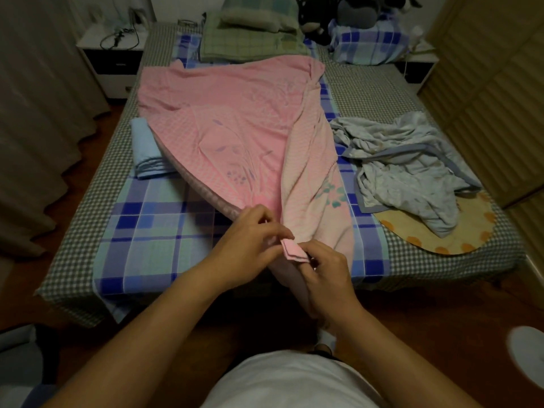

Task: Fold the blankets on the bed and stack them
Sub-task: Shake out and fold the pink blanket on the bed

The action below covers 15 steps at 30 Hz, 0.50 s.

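So the bed (88, 242) takes up most of the view, stretching away from both hands, with a blue plaid sheet (153, 228) over a small-check cover. The pink blanket (235, 119) is the big thing here: it fans out wide at the far end, near the pillows, and narrows down to a point right at the hands, with a strip of it hanging off the foot of the bed below them. Off to the right of the hands, a bit further up the bed, there's a crumpled pale blue blanket (406, 166) lying partly on a round yellow mat (426, 237). To the left and further away is a light blue blanket (145, 151), already folded, with the pink one's edge lapping over it. A green pillow (250, 39) sits way at the far end.

Both hands are close together at the foot of the bed. The right hand (326, 275) pinches the lined-up pink corners (294, 250) between thumb and fingers. The left hand (250, 242) has its fingers curled, pinching the same corners from the other side, fingertips just about touching the right hand's.
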{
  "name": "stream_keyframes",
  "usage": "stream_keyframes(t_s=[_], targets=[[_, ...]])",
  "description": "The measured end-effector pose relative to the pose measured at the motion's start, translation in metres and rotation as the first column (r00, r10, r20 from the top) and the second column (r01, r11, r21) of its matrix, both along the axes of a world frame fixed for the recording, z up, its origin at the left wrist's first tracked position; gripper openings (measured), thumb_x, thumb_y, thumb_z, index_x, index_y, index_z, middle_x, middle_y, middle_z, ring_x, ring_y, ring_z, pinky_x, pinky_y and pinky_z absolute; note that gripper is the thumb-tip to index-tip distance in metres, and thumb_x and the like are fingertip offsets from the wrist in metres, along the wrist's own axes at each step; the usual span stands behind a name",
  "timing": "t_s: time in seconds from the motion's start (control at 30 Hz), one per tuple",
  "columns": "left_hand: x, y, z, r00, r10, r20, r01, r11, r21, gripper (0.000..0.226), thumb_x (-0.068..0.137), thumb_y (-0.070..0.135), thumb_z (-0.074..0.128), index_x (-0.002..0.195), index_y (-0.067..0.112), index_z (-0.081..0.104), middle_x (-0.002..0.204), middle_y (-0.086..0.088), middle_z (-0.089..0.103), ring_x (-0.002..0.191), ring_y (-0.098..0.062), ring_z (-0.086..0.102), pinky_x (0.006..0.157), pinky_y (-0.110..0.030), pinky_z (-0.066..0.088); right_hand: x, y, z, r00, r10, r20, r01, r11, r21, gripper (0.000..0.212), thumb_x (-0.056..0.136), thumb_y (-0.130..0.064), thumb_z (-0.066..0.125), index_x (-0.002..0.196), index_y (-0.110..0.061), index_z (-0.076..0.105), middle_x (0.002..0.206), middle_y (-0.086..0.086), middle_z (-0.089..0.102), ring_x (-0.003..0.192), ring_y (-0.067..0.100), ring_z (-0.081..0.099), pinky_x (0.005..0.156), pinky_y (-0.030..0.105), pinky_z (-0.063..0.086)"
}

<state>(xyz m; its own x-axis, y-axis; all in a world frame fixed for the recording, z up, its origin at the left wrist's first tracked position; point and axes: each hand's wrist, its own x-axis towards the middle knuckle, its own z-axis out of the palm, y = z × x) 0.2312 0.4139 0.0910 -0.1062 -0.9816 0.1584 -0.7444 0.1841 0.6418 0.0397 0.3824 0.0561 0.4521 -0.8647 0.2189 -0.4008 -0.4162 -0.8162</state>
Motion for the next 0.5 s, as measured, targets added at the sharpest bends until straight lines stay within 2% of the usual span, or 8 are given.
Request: stream_keyframes(t_s=[0.03,0.1,0.13,0.2,0.27,0.37,0.43,0.5], targets=[[0.001,-0.006,0.003,0.998,-0.042,0.056,0.045,0.998,-0.041,0.018,0.089,0.036,0.066,0.103,0.028,0.073,0.111,0.009,0.051,0.109,-0.011,0.046,0.095,-0.023,0.038,-0.002,-0.002,0.005,1.000,0.021,-0.021,-0.021,1.000,0.011,0.028,0.092,-0.038,0.055,0.095,-0.018,0.074,0.082,-0.007,0.068,0.077,0.007,0.062,0.065,0.033,0.051],[0.004,-0.020,0.010,0.986,-0.152,0.070,0.154,0.988,-0.017,0.024,0.092,0.044,0.059,0.094,0.025,0.071,0.118,0.007,0.057,0.120,-0.013,0.047,0.108,-0.027,0.032,-0.007,-0.007,0.013,0.997,0.062,-0.052,-0.059,0.997,0.057,0.032,0.096,-0.040,0.052,0.087,-0.016,0.071,0.075,-0.008,0.064,0.071,0.010,0.059,0.062,0.036,0.049],[0.004,-0.027,0.015,0.976,-0.213,0.053,0.211,0.977,0.032,0.027,0.093,0.045,0.056,0.094,0.022,0.070,0.115,0.007,0.063,0.119,-0.012,0.051,0.114,-0.027,0.026,-0.009,-0.010,0.017,0.996,0.073,-0.045,-0.068,0.993,0.100,0.033,0.098,-0.041,0.051,0.084,-0.016,0.069,0.072,-0.008,0.062,0.069,0.011,0.057,0.061,0.037,0.048],[0.004,-0.040,0.022,0.956,-0.289,0.041,0.281,0.950,0.134,0.023,0.096,0.042,0.055,0.097,0.022,0.066,0.101,0.013,0.067,0.103,-0.008,0.059,0.120,-0.028,0.016,-0.011,-0.015,0.025,0.997,0.077,-0.014,-0.072,0.978,0.198,0.033,0.101,-0.039,0.050,0.084,-0.017,0.068,0.072,-0.005,0.061,0.069,0.012,0.056,0.063,0.035,0.046],[0.005,-0.051,0.028,0.940,-0.335,0.063,0.320,0.930,0.179,0.013,0.096,0.036,0.060,0.098,0.024,0.067,0.091,0.018,0.066,0.090,-0.003,0.059,0.114,-0.026,0.025,-0.013,-0.016,0.031,0.999,0.050,0.007,-0.050,0.958,0.283,0.030,0.101,-0.038,0.051,0.085,-0.021,0.070,0.075,-0.003,0.064,0.073,0.012,0.059,0.064,0.030,0.046],[0.004,-0.059,0.040,0.932,-0.364,-0.004,0.355,0.906,0.230,0.009,0.091,0.029,0.070,0.096,0.022,0.072,0.082,0.018,0.066,0.082,0.001,0.059,0.080,-0.020,0.046,-0.013,-0.016,0.040,1.000,-0.012,0.015,0.006,0.933,0.360,0.020,0.098,-0.037,0.055,0.089,-0.034,0.073,0.082,-0.008,0.070,0.082,0.008,0.063,0.069,0.027,0.052],[0.004,-0.064,0.046,0.939,-0.339,-0.061,0.342,0.896,0.281,0.009,0.089,0.029,0.073,0.095,0.023,0.074,0.084,0.013,0.070,0.082,-0.004,0.063,0.078,-0.029,0.052,-0.011,-0.017,0.045,0.998,-0.053,0.038,0.033,0.910,0.413,0.022,0.094,-0.042,0.058,0.090,-0.030,0.075,0.087,0.001,0.072,0.087,0.014,0.064,0.074,0.038,0.055],[0.004,-0.067,0.049,0.943,-0.311,-0.119,0.332,0.891,0.308,0.008,0.088,0.031,0.074,0.094,0.026,0.075,0.085,0.013,0.072,0.082,-0.006,0.066,0.080,-0.034,0.054,-0.011,-0.018,0.050,0.994,-0.087,0.064,0.052,0.907,0.417,0.038,0.086,-0.053,0.059,0.087,-0.019,0.076,0.082,0.011,0.070,0.079,0.024,0.062,0.066,0.041,0.052]])
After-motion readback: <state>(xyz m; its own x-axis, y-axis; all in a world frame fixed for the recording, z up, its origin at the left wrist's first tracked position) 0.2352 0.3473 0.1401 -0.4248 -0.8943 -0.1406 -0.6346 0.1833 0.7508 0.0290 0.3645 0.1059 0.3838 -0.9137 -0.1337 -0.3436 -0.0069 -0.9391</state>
